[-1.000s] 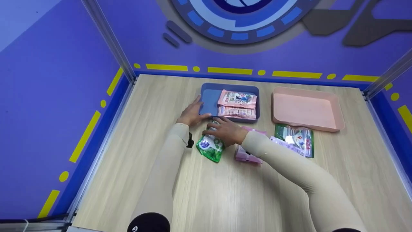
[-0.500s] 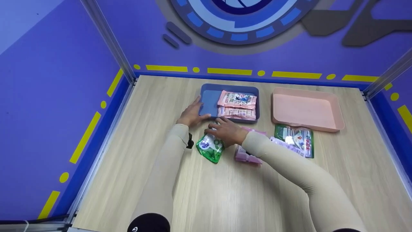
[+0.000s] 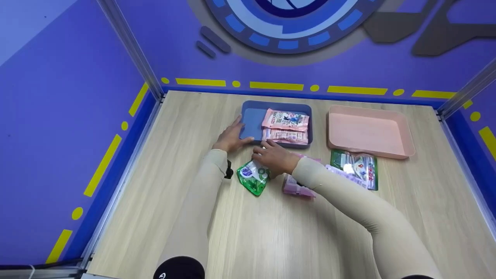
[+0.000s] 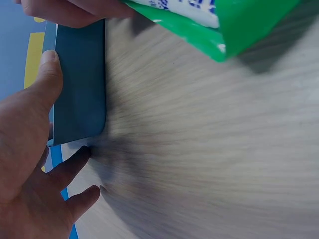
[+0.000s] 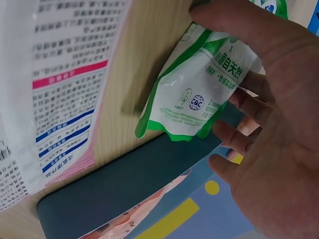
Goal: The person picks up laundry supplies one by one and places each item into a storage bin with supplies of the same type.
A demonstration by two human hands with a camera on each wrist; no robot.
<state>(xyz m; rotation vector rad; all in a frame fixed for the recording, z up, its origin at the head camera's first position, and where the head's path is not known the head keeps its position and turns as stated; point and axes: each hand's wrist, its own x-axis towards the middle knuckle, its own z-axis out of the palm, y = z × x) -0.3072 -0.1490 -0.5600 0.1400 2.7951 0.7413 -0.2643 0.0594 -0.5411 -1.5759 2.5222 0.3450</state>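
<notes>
My right hand (image 3: 274, 158) pinches a green-and-white refill pouch (image 3: 252, 179) between thumb and fingers, just in front of the blue tray. In the right wrist view the pouch (image 5: 187, 97) stands tilted off the table, its printed face showing. My left hand (image 3: 231, 137) rests spread at the front left corner of the blue tray (image 3: 252, 116). Its thumb lies on the front rim and its fingers run along the left side, as the left wrist view shows too. Two pink packets (image 3: 286, 120) lie in the tray's right part, one overlapping the other.
A pink tray (image 3: 370, 130) stands to the right of the blue one. Before it lies a green-edged pouch (image 3: 370, 172), overlapped by a pale purple packet (image 3: 343, 174). Another pink-purple packet (image 3: 296, 188) lies under my right forearm. Purple walls (image 3: 271, 69) close off the back and sides.
My right hand's fingers have drawn slightly to the right and curled closer on the green pouch, whose top is now hidden. My left hand and the trays have stayed put.
</notes>
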